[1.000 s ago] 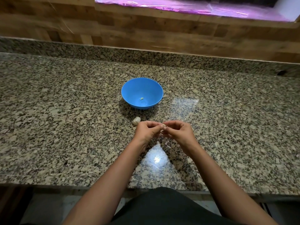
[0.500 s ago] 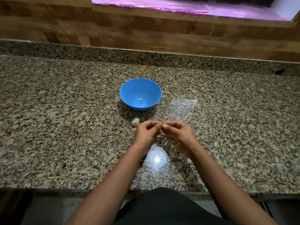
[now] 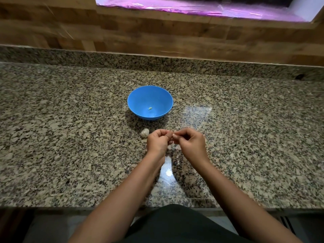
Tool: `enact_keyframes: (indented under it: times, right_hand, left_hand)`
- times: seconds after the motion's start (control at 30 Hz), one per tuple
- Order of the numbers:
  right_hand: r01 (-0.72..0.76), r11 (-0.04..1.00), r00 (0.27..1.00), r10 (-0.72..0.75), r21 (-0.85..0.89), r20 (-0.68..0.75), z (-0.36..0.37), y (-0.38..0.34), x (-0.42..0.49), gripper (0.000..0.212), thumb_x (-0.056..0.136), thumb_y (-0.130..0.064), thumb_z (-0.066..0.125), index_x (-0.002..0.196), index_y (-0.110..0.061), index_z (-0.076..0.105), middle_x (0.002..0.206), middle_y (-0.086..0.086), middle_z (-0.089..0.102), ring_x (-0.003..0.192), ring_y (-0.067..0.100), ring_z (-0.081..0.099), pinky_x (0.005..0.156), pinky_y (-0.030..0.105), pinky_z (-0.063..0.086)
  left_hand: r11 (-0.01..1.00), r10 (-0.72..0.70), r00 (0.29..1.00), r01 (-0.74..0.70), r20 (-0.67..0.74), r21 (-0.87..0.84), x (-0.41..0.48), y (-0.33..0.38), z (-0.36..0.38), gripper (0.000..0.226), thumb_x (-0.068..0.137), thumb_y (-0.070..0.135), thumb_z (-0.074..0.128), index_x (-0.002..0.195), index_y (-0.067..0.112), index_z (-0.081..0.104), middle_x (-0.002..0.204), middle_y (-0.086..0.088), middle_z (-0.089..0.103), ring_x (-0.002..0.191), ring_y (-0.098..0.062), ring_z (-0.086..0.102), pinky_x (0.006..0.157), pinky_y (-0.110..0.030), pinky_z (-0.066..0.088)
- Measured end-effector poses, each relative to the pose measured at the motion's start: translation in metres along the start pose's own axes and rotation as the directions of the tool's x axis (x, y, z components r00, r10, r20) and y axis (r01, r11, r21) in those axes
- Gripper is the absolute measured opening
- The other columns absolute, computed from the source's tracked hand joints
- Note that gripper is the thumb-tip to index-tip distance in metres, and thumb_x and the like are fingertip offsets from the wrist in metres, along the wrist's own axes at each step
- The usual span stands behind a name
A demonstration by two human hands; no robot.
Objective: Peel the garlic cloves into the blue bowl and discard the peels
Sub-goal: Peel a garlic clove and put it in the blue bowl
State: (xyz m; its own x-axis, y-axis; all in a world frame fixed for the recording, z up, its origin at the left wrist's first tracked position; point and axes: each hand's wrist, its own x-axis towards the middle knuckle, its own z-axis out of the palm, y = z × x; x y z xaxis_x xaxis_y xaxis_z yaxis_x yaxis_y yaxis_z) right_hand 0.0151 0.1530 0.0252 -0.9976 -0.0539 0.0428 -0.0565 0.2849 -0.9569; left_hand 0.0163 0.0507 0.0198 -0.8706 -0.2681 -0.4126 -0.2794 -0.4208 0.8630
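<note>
Currently, compared with a second ago, both hands sit slightly nearer the blue bowl (image 3: pixel 150 102) and remain pressed together over the granite tabletop (image 3: pixel 70 137); the bowl contents are unchanged, with one small peeled clove (image 3: pixel 150 108) at its bottom. This indicates that the clove in hand is not yet peeled and the step in progress is likely skin removal, with the task at an early stage. The left hand (image 3: pixel 158 142) has its fingers curled inward, fingertips pinching a small pale clove in hand (image 3: pixel 173 136) that is mostly hidden between the two hands. The right hand (image 3: pixel 190 143) is likewise curled, its thumb and forefinger meeting the same item from the opposite side. Whether any skin has separated cannot be determined, as the item is too small and partly blurred. A remaining garlic head (image 3: pixel 145 132) lies on the tabletop just beside the left hand, between the hands and the bowl, apart from the bowl. No discarded peels are discernible on the tabletop.
</note>
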Motion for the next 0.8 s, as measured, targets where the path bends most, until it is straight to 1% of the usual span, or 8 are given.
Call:
enact_keyframes:
  times: [0.07,0.13,0.23,0.33,0.43,0.47,0.67,0.8]
  right_hand:
    - [-0.200,0.965,0.980,0.200,0.167,0.016,0.003,0.000,0.004,0.014,0.082,0.003,0.065,0.075,-0.009,0.067,0.075,0.009,0.068,0.068,0.020,0.065,0.068,0.033,0.057]
    - [-0.210,0.972,0.978,0.209,0.107,0.024,0.005,0.002,0.003,0.014,0.082,0.005,0.063,0.074,-0.006,0.065,0.075,0.010,0.067,0.067,0.021,0.062,0.067,0.034,0.055]
    - [0.304,0.852,0.953,-0.275,-0.425,0.130,0.002,0.012,-0.005,0.014,0.081,0.010,0.057,0.076,-0.002,0.061,0.078,0.004,0.060,0.071,0.017,0.057,0.066,0.025,0.054]
    - [0.576,0.649,0.810,-0.534,-0.497,0.241,-0.005,0.024,0.001,0.011,0.082,0.005,0.055,0.076,-0.001,0.062,0.076,0.006,0.059,0.069,0.016,0.057,0.064,0.021,0.053]
    - [0.129,0.976,0.992,-0.127,-0.173,0.024,-0.001,0.022,0.000,0.021,0.085,0.009,0.052,0.078,-0.006,0.063,0.083,0.007,0.064,0.078,0.020,0.063,0.071,0.029,0.057]
    - [-0.043,0.999,0.999,0.043,-0.011,0.021,0.000,0.020,-0.001,0.024,0.085,0.011,0.051,0.078,-0.007,0.064,0.084,0.009,0.066,0.079,0.022,0.065,0.071,0.031,0.058]
    - [-0.271,0.955,0.935,0.232,0.117,0.268,-0.018,0.011,0.011,0.012,0.084,0.007,0.058,0.083,-0.002,0.066,0.081,0.010,0.068,0.071,0.016,0.065,0.067,0.023,0.056]
    - [-0.385,0.884,0.911,0.319,0.265,0.260,-0.014,0.013,0.013,0.012,0.087,0.004,0.055,0.095,0.004,0.063,0.081,0.015,0.067,0.068,0.017,0.065,0.066,0.022,0.056]
  left_hand:
    - [0.995,0.040,0.998,-0.035,-0.056,0.097,0.001,-0.006,-0.001,0.018,0.087,-0.001,0.059,0.072,0.008,0.057,0.070,-0.007,0.060,0.063,-0.015,0.054,0.062,-0.027,0.049]
    - [0.979,0.022,0.997,-0.006,-0.075,0.206,0.004,-0.009,-0.004,0.019,0.087,-0.001,0.058,0.070,0.009,0.058,0.071,-0.008,0.062,0.064,-0.017,0.055,0.065,-0.032,0.049]
    - [0.968,-0.188,0.982,0.180,0.025,0.176,0.007,-0.002,-0.008,0.024,0.087,-0.009,0.045,0.071,0.004,0.055,0.068,-0.008,0.054,0.057,-0.013,0.047,0.050,-0.020,0.043]
    - [0.949,-0.312,0.947,0.306,0.077,0.078,0.009,0.004,-0.008,0.022,0.092,-0.005,0.045,0.075,0.003,0.055,0.068,-0.006,0.053,0.058,-0.010,0.047,0.047,-0.015,0.043]
    - [0.952,-0.305,0.949,0.300,0.081,0.065,0.011,0.004,-0.006,0.020,0.092,-0.004,0.047,0.076,0.002,0.056,0.069,-0.007,0.055,0.056,-0.009,0.048,0.052,-0.017,0.043]
    - [0.952,-0.304,0.950,0.300,0.079,0.057,0.011,0.003,-0.007,0.019,0.092,-0.005,0.047,0.077,0.002,0.056,0.069,-0.007,0.055,0.055,-0.009,0.048,0.050,-0.016,0.043]
    - [0.892,-0.451,0.885,0.442,0.112,0.099,0.015,0.008,-0.021,0.011,0.091,-0.002,0.050,0.087,-0.003,0.060,0.081,-0.015,0.060,0.065,-0.014,0.055,0.048,-0.015,0.050]
    - [0.932,-0.361,0.927,0.363,0.102,-0.009,0.013,0.004,-0.016,0.007,0.089,-0.001,0.056,0.088,-0.004,0.061,0.076,-0.012,0.061,0.060,-0.012,0.057,0.051,-0.015,0.052]
